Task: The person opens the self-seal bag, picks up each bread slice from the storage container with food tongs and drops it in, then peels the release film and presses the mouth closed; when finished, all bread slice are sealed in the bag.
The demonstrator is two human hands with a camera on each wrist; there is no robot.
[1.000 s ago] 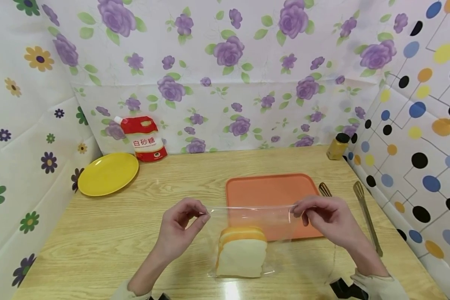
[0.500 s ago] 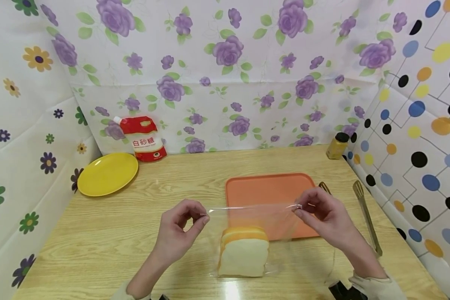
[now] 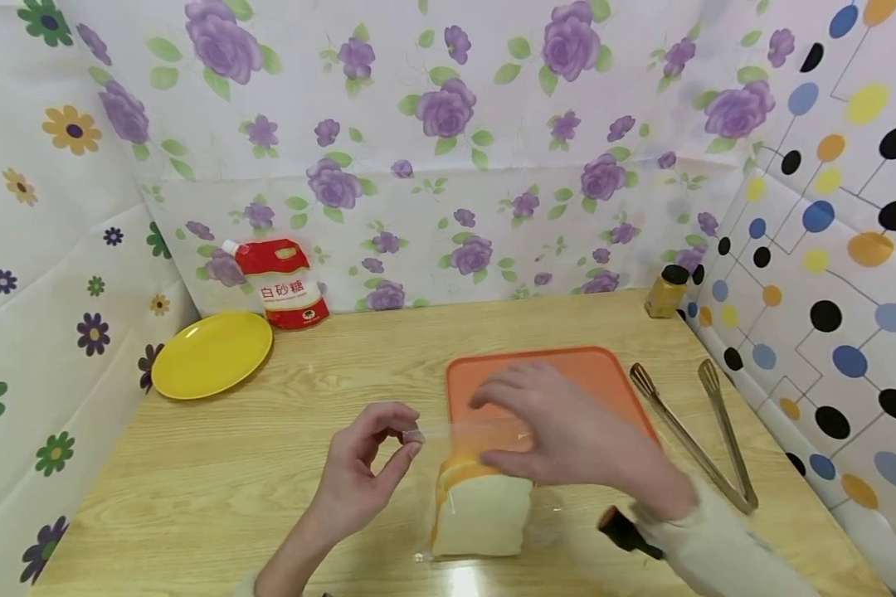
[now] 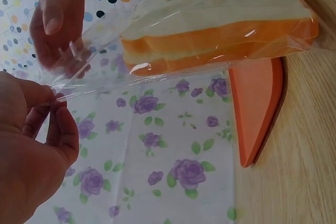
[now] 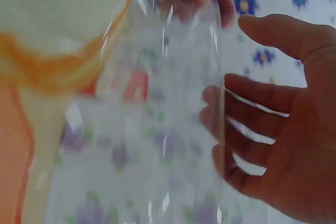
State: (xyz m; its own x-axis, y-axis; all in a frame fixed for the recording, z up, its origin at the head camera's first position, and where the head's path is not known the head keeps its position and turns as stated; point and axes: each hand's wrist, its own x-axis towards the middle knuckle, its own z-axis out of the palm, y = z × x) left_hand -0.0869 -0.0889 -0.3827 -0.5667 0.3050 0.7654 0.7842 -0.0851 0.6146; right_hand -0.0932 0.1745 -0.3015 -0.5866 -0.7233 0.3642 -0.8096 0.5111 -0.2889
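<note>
Two thick slices of bread (image 3: pixel 481 516) with orange crust sit inside a clear plastic bag (image 4: pixel 107 61) near the front of the table. My left hand (image 3: pixel 362 468) pinches a top corner of the bag between thumb and fingers. Above the bag's right side, my right hand (image 3: pixel 560 427) is blurred, its thumb and fingers spread apart. In the right wrist view the fingers (image 5: pixel 247 135) of that hand lie along the bag's edge without gripping it; whether they touch the film is hard to tell. Behind the bread lies an orange tray (image 3: pixel 466 385), partly covered by the right hand.
Metal tongs (image 3: pixel 728 439) lie open to the right of the tray. A small yellow jar with a black lid (image 3: pixel 666 294) stands at the back right. At the back left are a yellow plate (image 3: pixel 212 356) and a red-and-white sugar pouch (image 3: pixel 280 286). Patterned cloth walls surround the table.
My right hand has let go of the bag's right corner and moved left, over the bag, with fingers spread. The left hand still holds its corner. The bag's top edge has slackened.
</note>
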